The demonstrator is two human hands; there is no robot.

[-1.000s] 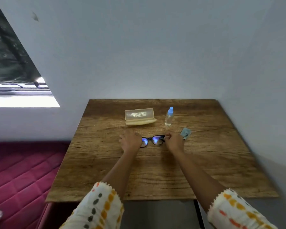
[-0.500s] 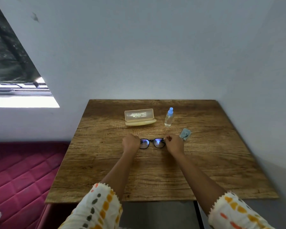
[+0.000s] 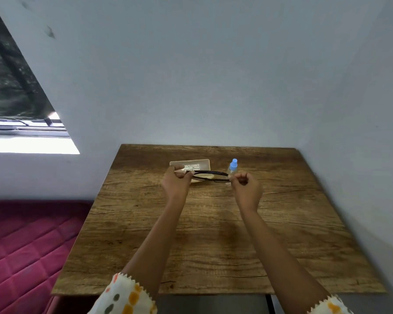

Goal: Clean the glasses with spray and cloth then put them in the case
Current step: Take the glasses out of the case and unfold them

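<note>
The black-framed glasses (image 3: 210, 176) hang in the air above the wooden table (image 3: 213, 234), seen nearly edge-on. My left hand (image 3: 176, 183) grips their left end and my right hand (image 3: 245, 186) grips their right end. Just behind them stands the open beige case (image 3: 191, 165), its lid upright and partly covered by my left hand. The clear spray bottle (image 3: 233, 167) with a blue cap stands right of the case, behind my right hand. The cloth is hidden from view.
A grey wall rises directly behind the table and along its right side. A dark red quilted mattress (image 3: 27, 245) lies to the left, below a bright window (image 3: 25, 141). My patterned sleeves show at the bottom edge.
Both hands have lifted the glasses off the table and carried them away from me, up in front of the case. The cloth, earlier visible right of my right hand, is now out of sight.
</note>
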